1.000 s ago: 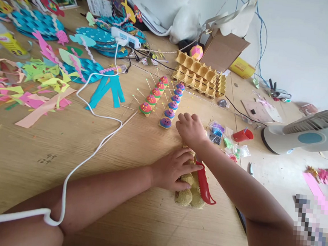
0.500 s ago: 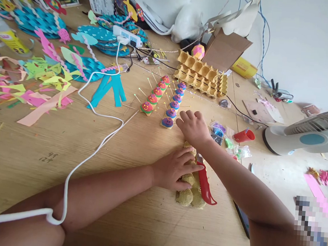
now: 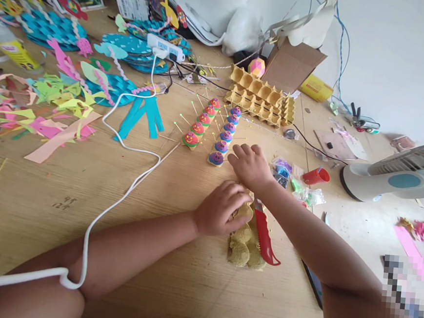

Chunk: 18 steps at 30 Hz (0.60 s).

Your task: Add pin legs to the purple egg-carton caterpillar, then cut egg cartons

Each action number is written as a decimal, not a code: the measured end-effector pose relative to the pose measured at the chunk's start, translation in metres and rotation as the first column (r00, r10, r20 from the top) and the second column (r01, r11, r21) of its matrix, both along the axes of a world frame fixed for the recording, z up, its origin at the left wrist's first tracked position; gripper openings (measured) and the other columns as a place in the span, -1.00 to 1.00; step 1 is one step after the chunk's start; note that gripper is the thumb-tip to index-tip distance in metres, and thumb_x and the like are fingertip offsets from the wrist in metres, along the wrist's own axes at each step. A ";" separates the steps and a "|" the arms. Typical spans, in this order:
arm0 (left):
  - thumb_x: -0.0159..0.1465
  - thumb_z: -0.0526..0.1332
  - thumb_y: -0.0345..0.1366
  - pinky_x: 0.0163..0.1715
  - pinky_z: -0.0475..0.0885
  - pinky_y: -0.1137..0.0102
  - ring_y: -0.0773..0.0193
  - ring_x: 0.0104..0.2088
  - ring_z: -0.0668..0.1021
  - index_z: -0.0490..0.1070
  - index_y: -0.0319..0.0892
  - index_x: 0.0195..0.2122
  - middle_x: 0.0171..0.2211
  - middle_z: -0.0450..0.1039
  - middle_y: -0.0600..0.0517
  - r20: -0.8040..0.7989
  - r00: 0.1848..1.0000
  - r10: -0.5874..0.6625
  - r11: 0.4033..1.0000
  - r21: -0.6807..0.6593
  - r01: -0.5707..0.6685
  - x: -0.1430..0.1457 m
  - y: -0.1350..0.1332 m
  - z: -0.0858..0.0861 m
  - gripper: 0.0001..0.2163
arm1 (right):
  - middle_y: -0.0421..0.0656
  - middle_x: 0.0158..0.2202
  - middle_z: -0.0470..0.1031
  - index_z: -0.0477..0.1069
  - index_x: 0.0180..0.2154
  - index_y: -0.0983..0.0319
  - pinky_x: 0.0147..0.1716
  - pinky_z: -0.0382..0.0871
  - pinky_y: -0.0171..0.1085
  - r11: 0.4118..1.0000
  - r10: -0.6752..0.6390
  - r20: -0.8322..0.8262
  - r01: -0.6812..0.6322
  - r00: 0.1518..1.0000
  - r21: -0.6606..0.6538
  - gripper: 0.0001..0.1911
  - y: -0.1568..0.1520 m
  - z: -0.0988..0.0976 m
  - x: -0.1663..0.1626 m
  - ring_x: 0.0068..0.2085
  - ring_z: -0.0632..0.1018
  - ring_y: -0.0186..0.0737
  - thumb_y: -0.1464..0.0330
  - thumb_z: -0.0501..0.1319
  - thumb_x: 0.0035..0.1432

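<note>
A strip of sandy egg-carton cups (image 3: 244, 245) lies on the wooden table (image 3: 173, 283) near its right edge. My left hand (image 3: 220, 208) curls its fingers over the strip's far end and grips it. A red-handled knife (image 3: 264, 231) lies along the strip's right side under my right forearm. My right hand (image 3: 250, 167) rests just beyond the strip with its fingers bent down on the table, beside the blue caterpillar row (image 3: 224, 138). What its fingers hold, if anything, is hidden. A red caterpillar row (image 3: 200, 124) with pins stands to the left.
A white cable (image 3: 121, 191) loops across the table and over my left arm. Yellow egg cartons (image 3: 261, 96) and a cardboard box (image 3: 291, 65) stand behind. Paper scraps (image 3: 47, 102) cover the left. Small bags and a red cup (image 3: 315, 176) lie right; a fan (image 3: 398, 171) sits on the floor.
My left hand lifted from lying flat on the cup strip and curled its fingers round the strip's far end. My right hand stayed almost still.
</note>
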<state>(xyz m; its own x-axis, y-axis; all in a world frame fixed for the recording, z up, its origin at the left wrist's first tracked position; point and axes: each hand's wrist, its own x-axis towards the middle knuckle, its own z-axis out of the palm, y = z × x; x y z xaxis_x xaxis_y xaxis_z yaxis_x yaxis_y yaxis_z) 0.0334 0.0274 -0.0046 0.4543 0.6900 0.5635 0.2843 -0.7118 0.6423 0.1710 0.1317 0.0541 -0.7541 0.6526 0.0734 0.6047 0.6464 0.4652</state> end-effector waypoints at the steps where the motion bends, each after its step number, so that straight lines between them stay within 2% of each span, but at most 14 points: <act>1: 0.38 0.19 -0.20 0.09 0.40 0.11 0.05 -0.02 0.45 0.40 -0.16 -0.05 -0.12 0.44 -0.11 0.016 0.992 0.123 0.992 -0.014 -0.123 -0.002 0.003 0.001 -0.80 | -0.01 -0.07 0.50 0.51 -0.22 0.20 -0.14 0.07 -0.09 1.000 0.002 -0.002 -0.002 1.000 -0.004 -0.84 0.000 0.000 0.000 -0.08 0.38 -0.03 0.46 0.15 0.33; 3: 0.37 0.18 -0.29 0.00 0.41 0.15 0.08 -0.08 0.46 0.37 -0.15 -0.15 -0.19 0.44 -0.07 0.012 0.955 0.296 0.955 -0.027 -0.296 -0.006 0.010 0.001 -0.92 | 0.00 -0.07 0.50 0.51 -0.22 0.20 -0.13 0.08 -0.08 1.000 0.012 -0.001 -0.012 1.000 -0.014 -0.86 0.000 0.001 0.000 -0.07 0.38 -0.01 0.45 0.17 0.33; 5: 0.35 0.19 -0.34 -0.03 0.41 0.17 0.07 -0.08 0.46 0.36 -0.14 -0.17 -0.19 0.44 -0.06 -0.038 0.923 0.383 0.923 -0.033 -0.384 -0.010 0.017 -0.001 -0.95 | 0.01 -0.07 0.49 0.51 -0.22 0.21 -0.12 0.08 -0.08 0.999 0.024 0.001 -0.024 1.000 -0.021 -0.85 -0.001 0.002 -0.001 -0.06 0.38 -0.01 0.44 0.16 0.33; 9: 0.31 0.23 -0.41 0.13 0.36 0.11 0.01 0.12 0.43 0.34 -0.15 -0.11 0.01 0.41 -0.15 -0.069 0.852 0.519 0.854 -0.019 -0.521 -0.017 0.027 -0.004 -0.85 | 0.00 -0.07 0.49 0.53 -0.20 0.21 -0.11 0.09 -0.08 0.999 0.037 0.013 -0.037 0.999 -0.040 -0.81 -0.002 0.004 -0.001 -0.06 0.38 -0.02 0.46 0.13 0.34; 12: 0.28 0.25 -0.40 0.22 0.30 0.06 -0.04 0.23 0.37 0.35 -0.17 -0.06 0.17 0.33 -0.22 -0.111 0.818 0.565 0.822 -0.013 -0.569 -0.019 0.029 -0.005 -0.79 | 0.00 -0.06 0.50 0.54 -0.20 0.20 -0.10 0.10 -0.08 0.998 0.032 0.015 -0.031 0.999 -0.047 -0.81 0.000 0.005 -0.002 -0.05 0.38 -0.02 0.47 0.14 0.33; 18: 0.25 0.24 -0.41 0.26 0.26 -0.01 -0.16 0.33 0.27 0.29 -0.24 0.21 0.34 0.14 -0.30 -0.246 0.798 0.551 0.820 -0.017 -0.572 -0.019 0.027 -0.008 -0.52 | 0.00 -0.05 0.50 0.55 -0.20 0.20 -0.07 0.11 -0.06 0.998 0.037 -0.002 -0.037 0.999 -0.056 -0.79 0.001 0.005 -0.004 -0.04 0.38 -0.01 0.45 0.12 0.36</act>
